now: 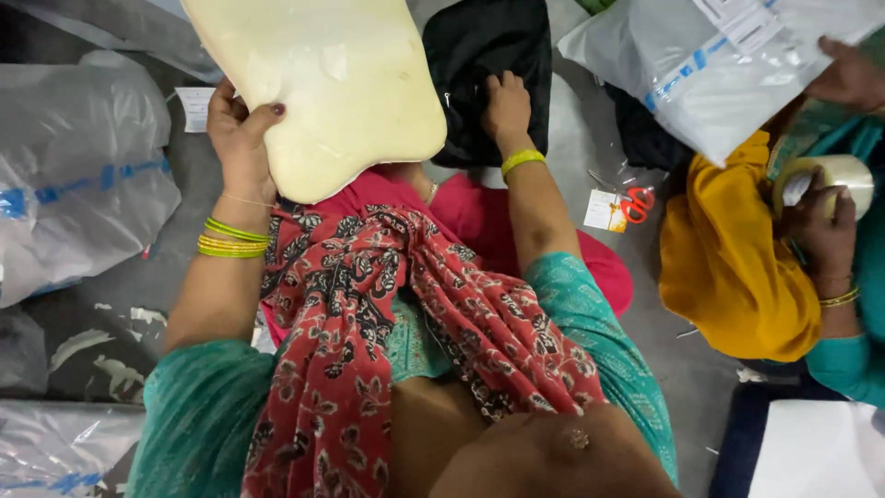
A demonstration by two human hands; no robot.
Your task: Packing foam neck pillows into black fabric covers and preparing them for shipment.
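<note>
The person is sitting on the floor (590, 138), and everything is turning on the cream foam pad (323, 83). The left hand (241, 134) is gripping that pad by its lower left edge, thumb curled over the face, fingers hidden behind it. The pad is standing tilted up, its long axis running away from the person, up and out of the top of the view.

Just to the right of the pad, the black fabric bundle (489, 65) is lying flat on the floor, touching or slipping under the pad's right edge; I cannot tell which. The right hand (507, 111) is resting on the bundle's lower part, fingers bent and pressing into the cloth, closed on nothing that I can see. So the right hand is on the bundle and the left is well apart from it, with the pad in between.

Further right of the pad, red-handled scissors (634, 205) and a small paper tag (604, 210) are lying on the floor. Beyond those a second person is working: one hand (825, 226) is holding a roll of tape (834, 175), and the other (853, 78) is touching a grey plastic mailer bag (701, 74). To the left of the pad, more grey bags (74, 175) are piling up.
</note>
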